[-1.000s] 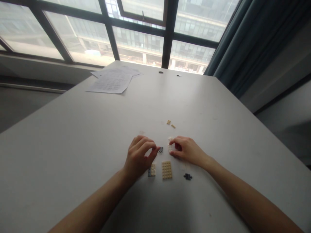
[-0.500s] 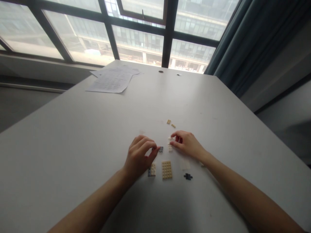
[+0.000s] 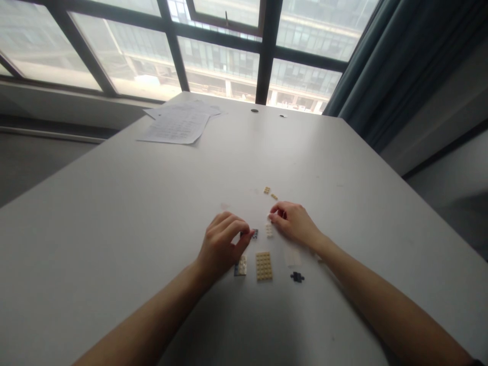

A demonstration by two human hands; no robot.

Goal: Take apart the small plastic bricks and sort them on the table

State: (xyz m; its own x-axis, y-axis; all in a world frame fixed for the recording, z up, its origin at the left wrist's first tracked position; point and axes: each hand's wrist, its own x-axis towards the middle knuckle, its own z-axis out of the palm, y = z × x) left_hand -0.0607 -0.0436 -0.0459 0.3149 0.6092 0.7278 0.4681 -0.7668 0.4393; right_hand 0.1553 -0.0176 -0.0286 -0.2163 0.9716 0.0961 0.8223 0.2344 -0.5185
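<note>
My left hand [image 3: 224,240] is closed in a pinch, thumb and forefinger at a small dark grey studded toy brick [image 3: 255,234], partly hidden behind the fingertips. Under its wrist side lies a tan and dark studded plate [image 3: 241,265], partly covered. My right hand [image 3: 293,221] pinches a small white toy brick [image 3: 269,216], mostly hidden by the fingers. Just below those fingertips are more white bricks [image 3: 269,230]. Between the forearms, a larger tan studded plate [image 3: 264,266] lies flat, with a black connector piece [image 3: 297,277] to its right.
Two small tan pieces [image 3: 267,190] lie beyond my right hand. A pale translucent piece [image 3: 293,256] and another small piece [image 3: 318,258] are near the right forearm. Printed papers [image 3: 175,127] rest at the far left of the white table [image 3: 244,162], before a window.
My right fingers have drawn slightly away from the white bricks below, with a small white brick at the tips. My left hand stays by the grey brick. The view has shifted slightly.
</note>
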